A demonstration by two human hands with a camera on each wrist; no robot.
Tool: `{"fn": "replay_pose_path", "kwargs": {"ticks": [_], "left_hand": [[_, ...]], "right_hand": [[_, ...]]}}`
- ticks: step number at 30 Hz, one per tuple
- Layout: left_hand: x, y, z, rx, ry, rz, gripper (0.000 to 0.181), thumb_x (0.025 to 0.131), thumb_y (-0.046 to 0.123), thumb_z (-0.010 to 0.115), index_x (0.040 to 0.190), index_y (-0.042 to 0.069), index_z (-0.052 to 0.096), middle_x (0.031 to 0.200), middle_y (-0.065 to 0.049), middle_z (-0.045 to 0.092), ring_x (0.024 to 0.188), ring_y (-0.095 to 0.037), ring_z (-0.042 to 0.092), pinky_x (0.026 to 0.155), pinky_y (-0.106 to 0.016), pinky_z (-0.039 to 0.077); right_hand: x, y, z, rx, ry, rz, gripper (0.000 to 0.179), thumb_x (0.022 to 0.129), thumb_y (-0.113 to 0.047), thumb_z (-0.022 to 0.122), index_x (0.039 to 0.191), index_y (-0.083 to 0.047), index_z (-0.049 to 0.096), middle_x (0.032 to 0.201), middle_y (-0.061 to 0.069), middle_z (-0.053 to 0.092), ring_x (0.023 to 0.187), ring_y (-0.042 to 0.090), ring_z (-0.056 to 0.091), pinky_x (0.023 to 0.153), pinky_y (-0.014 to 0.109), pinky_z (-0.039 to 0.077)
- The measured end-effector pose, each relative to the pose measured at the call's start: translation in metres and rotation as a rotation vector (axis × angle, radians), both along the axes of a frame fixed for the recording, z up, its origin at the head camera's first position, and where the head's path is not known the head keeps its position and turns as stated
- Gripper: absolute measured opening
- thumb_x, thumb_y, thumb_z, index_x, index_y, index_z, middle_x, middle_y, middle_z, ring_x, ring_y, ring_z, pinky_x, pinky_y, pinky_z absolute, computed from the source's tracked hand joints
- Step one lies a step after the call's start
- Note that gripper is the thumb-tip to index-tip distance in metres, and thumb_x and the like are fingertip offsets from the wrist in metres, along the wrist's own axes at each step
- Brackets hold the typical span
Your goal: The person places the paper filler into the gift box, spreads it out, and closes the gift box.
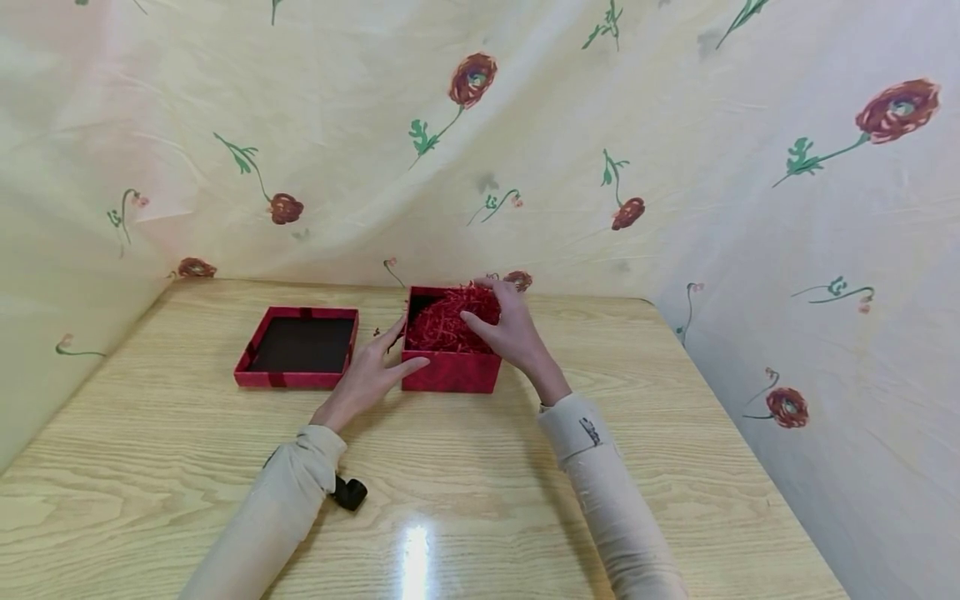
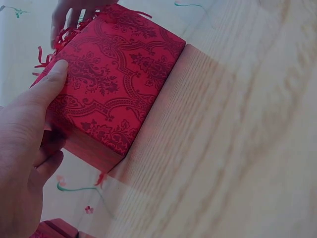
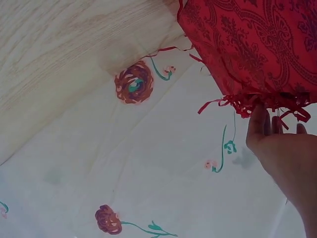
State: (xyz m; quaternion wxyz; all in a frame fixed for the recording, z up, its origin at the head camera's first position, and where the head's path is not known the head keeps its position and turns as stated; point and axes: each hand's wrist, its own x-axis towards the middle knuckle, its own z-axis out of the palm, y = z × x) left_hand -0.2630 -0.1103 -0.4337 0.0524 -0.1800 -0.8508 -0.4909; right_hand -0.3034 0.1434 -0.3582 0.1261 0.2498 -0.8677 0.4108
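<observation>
A red patterned gift box [image 1: 450,372] stands on the table, filled with red shredded paper [image 1: 450,321] that pokes over its rim. My left hand [image 1: 370,372] holds the box's near left corner. In the left wrist view its thumb [image 2: 55,77] lies on the front wall, while the other fingers bend beside the left wall. Above the box's right side, my right hand [image 1: 517,327] has thumb and forefinger spread over the shredded paper. The right wrist view shows fingertips [image 3: 257,116] touching strands at the rim; whether they pinch any is hidden.
The box's red lid [image 1: 291,380] lies to the left with its dark inside up. A small black object [image 1: 350,493] sits beside my left sleeve. Flower-printed cloth [image 1: 360,167] hangs behind the wooden table [image 1: 450,467] and on both sides.
</observation>
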Motion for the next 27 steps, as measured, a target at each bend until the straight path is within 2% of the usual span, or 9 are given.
{"fn": "replay_pose_path", "kwargs": {"ticks": [5,12,18,27], "left_hand": [[-0.001,0.000,0.000,-0.004,0.001,-0.002,0.091,0.097,0.050,0.071,0.167,0.018,0.022,0.167,-0.018,0.026,0.152,-0.043,0.025,0.115,-0.066,0.028],[-0.001,0.000,0.000,-0.006,0.013,-0.002,0.091,0.097,0.049,0.072,0.167,0.017,0.023,0.167,-0.017,0.027,0.151,-0.042,0.026,0.116,-0.065,0.028],[0.000,0.000,0.001,-0.007,0.014,0.008,0.090,0.097,0.048,0.072,0.166,0.017,0.024,0.166,-0.017,0.028,0.151,-0.042,0.027,0.115,-0.065,0.029],[0.000,0.001,0.000,0.010,0.022,0.006,0.088,0.097,0.046,0.072,0.166,0.017,0.026,0.166,-0.016,0.030,0.151,-0.040,0.028,0.116,-0.063,0.030]], "right_hand": [[-0.001,-0.006,-0.001,0.072,-0.037,-0.002,0.057,0.100,-0.020,0.071,0.148,0.002,0.048,0.142,0.019,0.050,0.129,0.033,0.051,0.110,0.051,0.042],[0.000,-0.017,0.002,0.271,-0.063,-0.042,0.061,0.102,-0.026,0.069,0.152,0.000,0.045,0.149,0.022,0.047,0.138,0.039,0.046,0.113,0.053,0.040],[0.000,-0.028,0.003,0.385,-0.110,-0.086,0.063,0.103,-0.031,0.066,0.154,-0.002,0.042,0.152,0.022,0.045,0.139,0.038,0.046,0.113,0.052,0.040],[-0.002,-0.040,0.002,0.449,-0.176,-0.100,0.064,0.105,-0.036,0.063,0.153,0.002,0.043,0.154,0.024,0.043,0.141,0.040,0.043,0.112,0.054,0.040]]}}
